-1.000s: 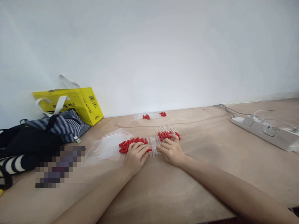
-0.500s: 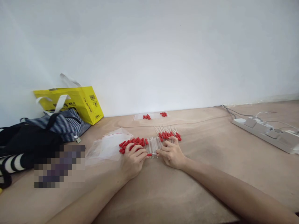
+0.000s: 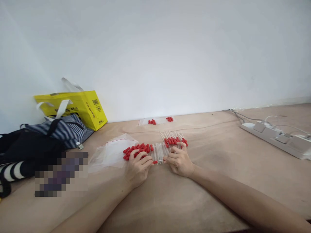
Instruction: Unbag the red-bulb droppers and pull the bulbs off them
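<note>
A pile of clear droppers with red rubber bulbs (image 3: 157,149) lies on the wooden table (image 3: 218,181), red bulbs bunched at the left (image 3: 136,149) and at the right (image 3: 175,140). My left hand (image 3: 138,165) rests on the left bunch, fingers curled and pinching one dropper with a red bulb. My right hand (image 3: 179,158) lies on the right side of the pile, fingers bent over the clear tubes and touching them.
Clear zip bags (image 3: 111,152) lie left of the pile. A bagged set of droppers (image 3: 159,121) sits by the wall. A yellow bag (image 3: 82,106), a striped bag (image 3: 63,129) and dark bags stand at the left. A power strip (image 3: 277,137) with cables lies at the right.
My left hand has drawn back a little and curled its fingers over the droppers. The right hand has barely moved.
</note>
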